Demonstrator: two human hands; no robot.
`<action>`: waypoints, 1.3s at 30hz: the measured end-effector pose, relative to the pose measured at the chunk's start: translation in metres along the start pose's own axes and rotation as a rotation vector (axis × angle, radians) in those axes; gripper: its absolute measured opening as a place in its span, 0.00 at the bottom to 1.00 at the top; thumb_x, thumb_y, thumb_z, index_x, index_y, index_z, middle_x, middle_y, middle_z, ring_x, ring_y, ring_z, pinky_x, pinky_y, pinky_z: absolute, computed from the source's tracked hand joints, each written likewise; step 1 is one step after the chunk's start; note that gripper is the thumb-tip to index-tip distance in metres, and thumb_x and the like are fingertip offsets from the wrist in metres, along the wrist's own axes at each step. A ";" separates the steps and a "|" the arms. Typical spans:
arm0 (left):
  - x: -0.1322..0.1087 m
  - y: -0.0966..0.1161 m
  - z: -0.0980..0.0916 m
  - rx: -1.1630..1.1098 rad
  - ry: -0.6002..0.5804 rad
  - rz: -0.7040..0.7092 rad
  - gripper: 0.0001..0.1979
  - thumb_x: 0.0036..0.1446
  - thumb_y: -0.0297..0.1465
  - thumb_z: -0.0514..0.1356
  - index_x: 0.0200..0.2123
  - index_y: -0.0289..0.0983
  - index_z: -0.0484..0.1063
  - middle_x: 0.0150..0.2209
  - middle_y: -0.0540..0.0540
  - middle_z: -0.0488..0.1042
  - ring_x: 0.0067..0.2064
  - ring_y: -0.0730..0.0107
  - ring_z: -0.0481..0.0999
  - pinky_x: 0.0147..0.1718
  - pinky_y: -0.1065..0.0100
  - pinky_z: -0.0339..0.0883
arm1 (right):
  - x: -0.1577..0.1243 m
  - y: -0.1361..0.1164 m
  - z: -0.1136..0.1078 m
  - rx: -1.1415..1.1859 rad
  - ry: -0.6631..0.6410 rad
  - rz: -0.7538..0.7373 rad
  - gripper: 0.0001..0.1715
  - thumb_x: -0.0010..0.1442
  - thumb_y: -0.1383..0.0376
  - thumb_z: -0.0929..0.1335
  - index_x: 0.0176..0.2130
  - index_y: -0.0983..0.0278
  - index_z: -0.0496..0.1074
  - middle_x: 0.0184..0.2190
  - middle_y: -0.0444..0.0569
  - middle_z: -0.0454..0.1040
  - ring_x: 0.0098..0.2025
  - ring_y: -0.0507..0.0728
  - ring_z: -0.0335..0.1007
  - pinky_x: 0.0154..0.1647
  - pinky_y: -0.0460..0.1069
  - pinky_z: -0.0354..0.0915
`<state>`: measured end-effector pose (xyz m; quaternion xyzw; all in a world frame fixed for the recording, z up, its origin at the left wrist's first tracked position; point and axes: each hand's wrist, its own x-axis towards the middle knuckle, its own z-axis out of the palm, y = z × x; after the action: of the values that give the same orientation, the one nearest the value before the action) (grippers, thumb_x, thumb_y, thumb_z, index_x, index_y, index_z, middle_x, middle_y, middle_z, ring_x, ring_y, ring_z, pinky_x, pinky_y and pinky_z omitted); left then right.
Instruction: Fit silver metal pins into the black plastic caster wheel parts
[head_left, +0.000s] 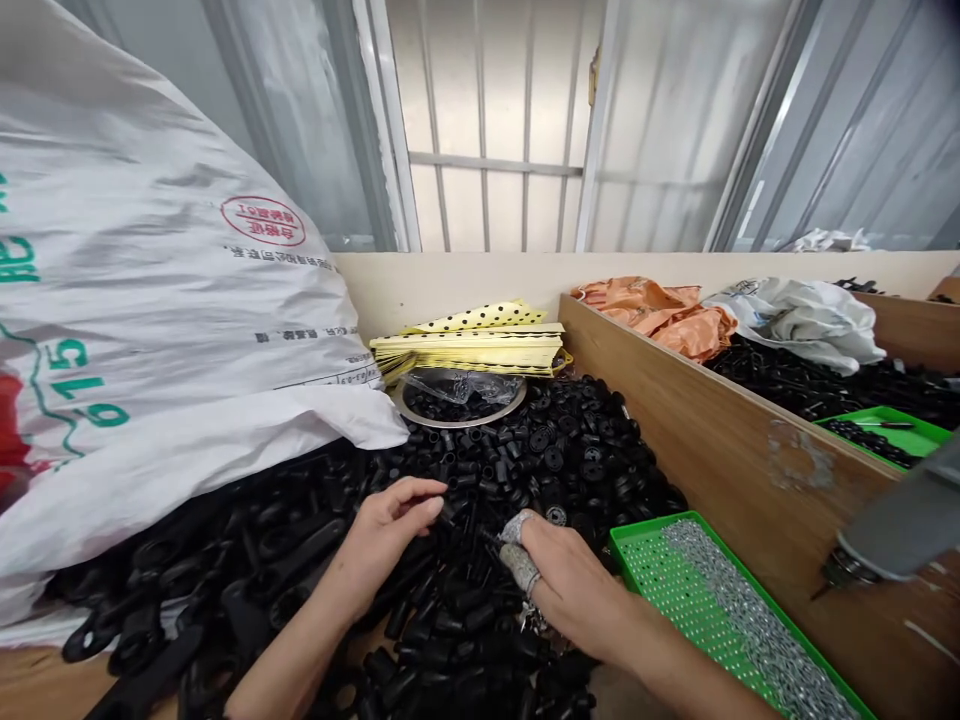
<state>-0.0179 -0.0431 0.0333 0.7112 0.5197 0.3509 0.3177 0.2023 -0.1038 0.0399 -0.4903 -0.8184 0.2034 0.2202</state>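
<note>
My left hand [394,520] is above the heap of small black plastic parts [510,460], its thumb and index finger close together. Anything between those fingers is hidden or too dark to make out. To its right, my right hand [559,575] has grey wrappings on the thumb and a finger. These wrapped fingertips are pinched together over the heap, and a small dark piece seems to stick out of them to the left. Below both hands are larger black cylindrical pieces [465,640]. A few shiny metal bits [534,618] show under my right hand.
A large white woven sack [172,260] leans at left above black handle-like parts [277,560]. Behind the heap are a metal bowl [459,420] and yellow dotted sheets [472,345]. A green tray [675,590] of small metal pieces, a wooden divider [675,420] and a power driver [900,520] stand right.
</note>
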 end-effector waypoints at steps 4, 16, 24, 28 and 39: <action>-0.018 0.019 0.022 -0.279 -0.034 -0.092 0.16 0.54 0.40 0.56 0.39 0.34 0.72 0.27 0.48 0.72 0.29 0.68 0.71 0.28 0.70 0.66 | -0.004 -0.009 -0.004 -0.090 -0.040 -0.009 0.15 0.47 0.79 0.57 0.31 0.61 0.55 0.33 0.46 0.65 0.34 0.55 0.61 0.34 0.48 0.57; -0.045 0.037 0.045 -0.577 -0.106 -0.226 0.17 0.49 0.43 0.63 0.37 0.37 0.75 0.20 0.52 0.71 0.26 0.70 0.71 0.27 0.72 0.64 | -0.026 -0.006 -0.002 0.149 0.038 0.140 0.10 0.59 0.72 0.57 0.33 0.61 0.62 0.36 0.46 0.69 0.40 0.56 0.65 0.41 0.48 0.60; -0.056 0.036 0.050 -0.497 -0.084 -0.145 0.14 0.50 0.42 0.63 0.37 0.40 0.77 0.24 0.52 0.75 0.28 0.68 0.72 0.28 0.72 0.67 | -0.040 -0.006 0.005 0.049 0.106 -0.011 0.13 0.54 0.75 0.56 0.36 0.63 0.63 0.37 0.51 0.69 0.40 0.57 0.65 0.42 0.50 0.62; -0.061 0.040 0.052 -0.659 -0.132 -0.230 0.15 0.51 0.43 0.63 0.36 0.38 0.76 0.18 0.53 0.71 0.24 0.72 0.70 0.25 0.75 0.64 | -0.042 -0.006 0.003 -0.114 0.137 -0.183 0.12 0.53 0.74 0.56 0.33 0.65 0.64 0.34 0.55 0.70 0.38 0.60 0.65 0.42 0.53 0.63; -0.070 0.041 0.041 -0.166 -0.053 0.215 0.08 0.58 0.33 0.56 0.38 0.43 0.75 0.26 0.52 0.76 0.27 0.68 0.74 0.27 0.74 0.67 | -0.057 -0.008 0.009 0.405 -0.022 0.154 0.11 0.66 0.65 0.55 0.38 0.59 0.64 0.41 0.45 0.68 0.47 0.56 0.64 0.48 0.49 0.61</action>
<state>0.0222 -0.1246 0.0326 0.7432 0.4009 0.4057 0.3497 0.2149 -0.1591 0.0277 -0.4947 -0.7233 0.3852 0.2892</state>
